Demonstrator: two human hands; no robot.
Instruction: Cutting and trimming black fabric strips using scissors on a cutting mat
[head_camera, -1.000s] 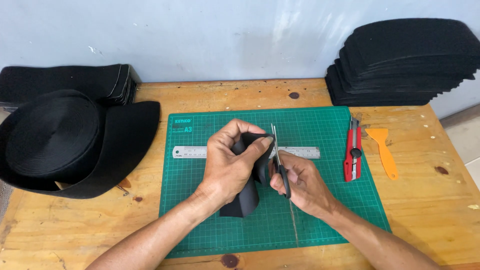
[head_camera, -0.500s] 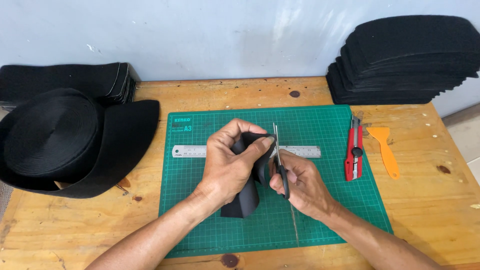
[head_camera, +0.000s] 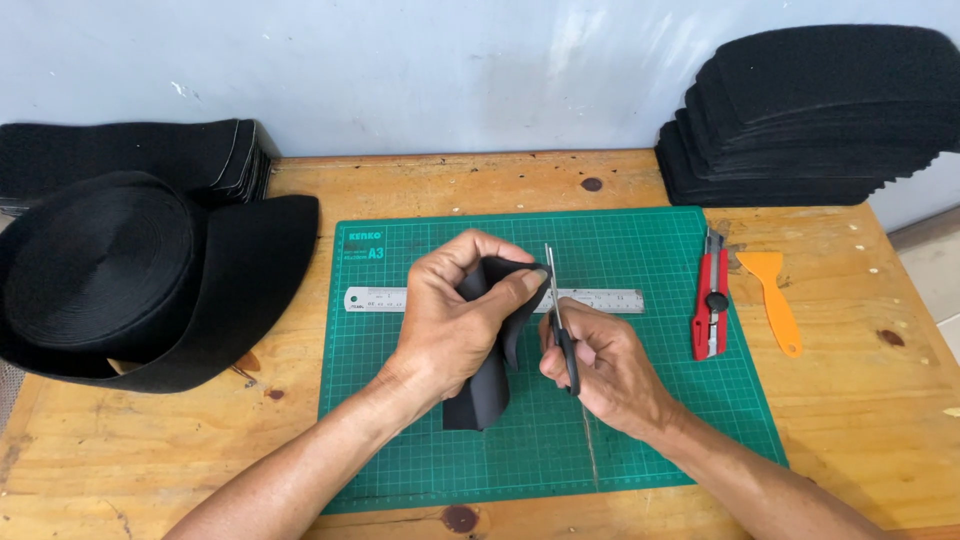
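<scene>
one black strip (head_camera: 480, 385) clenched in left hand (head_camera: 455, 320), right hand (head_camera: 600, 365) gripping one scissors (head_camera: 560, 320) (over one mat (head_camera: 640, 400)).

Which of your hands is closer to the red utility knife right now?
Right. The right hand holds the scissors over the green cutting mat, just left of the red utility knife. The left hand, gripping the black fabric piece, is farther left, beyond the scissors.

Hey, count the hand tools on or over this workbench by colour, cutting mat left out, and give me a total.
Steel-coloured: 2, the flat metal ruler on the green cutting mat, and the black-handled scissors in the right hand
Red: 1, the red utility knife
Orange: 1, the orange plastic scraper
Total: 4
</scene>
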